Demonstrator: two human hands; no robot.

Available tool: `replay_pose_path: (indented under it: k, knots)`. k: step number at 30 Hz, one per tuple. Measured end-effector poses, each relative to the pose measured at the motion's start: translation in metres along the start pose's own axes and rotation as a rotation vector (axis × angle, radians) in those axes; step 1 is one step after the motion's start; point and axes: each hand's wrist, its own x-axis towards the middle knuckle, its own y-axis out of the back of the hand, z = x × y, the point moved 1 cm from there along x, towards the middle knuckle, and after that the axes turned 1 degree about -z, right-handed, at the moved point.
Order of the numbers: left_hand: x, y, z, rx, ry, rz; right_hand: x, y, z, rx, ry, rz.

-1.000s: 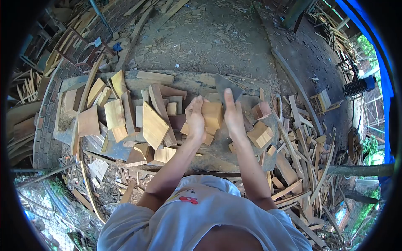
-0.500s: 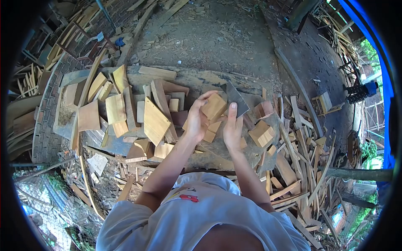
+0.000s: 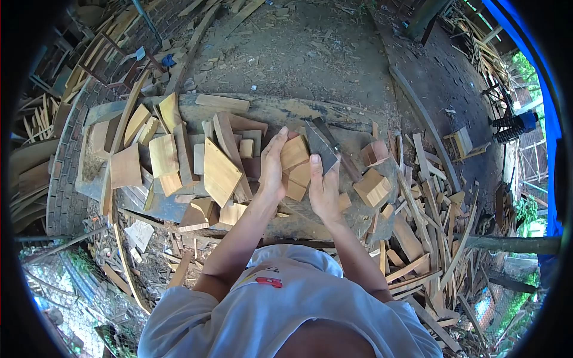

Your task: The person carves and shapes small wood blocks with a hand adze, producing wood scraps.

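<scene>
Over the middle of the worn work board, my left hand (image 3: 274,168) is closed on a light-brown wood block (image 3: 294,153), its fingers along the block's left side. My right hand (image 3: 324,190) grips a dark grey flat piece (image 3: 321,150), thumb on its face; I cannot make out exactly what it is. The dark piece is beside the block's right edge, tilted. Beneath my hands, more wood blocks (image 3: 296,188) lie on the board. Just to the right is a pale block (image 3: 373,188).
Several angled wood pieces crowd the left of the work board (image 3: 268,108), including a large pale slab (image 3: 221,171). Wood scraps (image 3: 427,238) are heaped at the right. A long plank (image 3: 424,128) lies on the ground beyond. A brick ledge (image 3: 62,173) runs along the left.
My right hand has shifted left and a little down, and the dark piece has turned more upright and moved left. My left hand and the block have moved slightly left.
</scene>
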Motion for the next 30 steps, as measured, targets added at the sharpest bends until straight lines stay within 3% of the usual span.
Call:
replay_pose_path:
  k: [6, 8, 10, 11, 14, 18, 22, 26, 28, 30]
  knots:
    - [0.013, 0.014, -0.005, -0.030, -0.026, 0.027, -0.004, 0.007, -0.014, -0.133, 0.069, -0.074]
    - [0.013, 0.012, -0.006, -0.069, 0.001, 0.016, -0.005, 0.006, -0.023, -0.306, 0.149, -0.148]
    - [0.011, 0.009, -0.017, 0.122, -0.085, -0.004, 0.014, 0.010, -0.023, -0.388, 0.187, -0.141]
    - [0.017, 0.014, -0.032, 0.286, -0.265, -0.041, 0.025, 0.010, -0.017, -0.439, 0.149, -0.134]
    - [0.019, 0.010, -0.026, 0.200, -0.204, 0.006, 0.024, 0.008, -0.018, -0.509, 0.183, -0.074]
    - [0.015, 0.004, -0.016, 0.124, -0.004, 0.092, 0.011, 0.006, -0.014, -0.547, 0.186, -0.146]
    - [0.013, 0.005, -0.032, 0.162, -0.055, 0.012, 0.024, 0.007, -0.011, -0.556, 0.116, -0.109]
    - [0.027, 0.015, -0.027, 0.060, 0.120, 0.036, 0.010, 0.002, -0.011, -0.570, 0.167, -0.154]
    - [0.008, 0.003, -0.029, 0.111, 0.097, 0.037, 0.019, 0.006, -0.005, -0.368, 0.082, -0.134]
    - [0.008, 0.003, -0.037, 0.067, 0.099, 0.060, 0.013, 0.006, -0.004, -0.364, 0.077, -0.146]
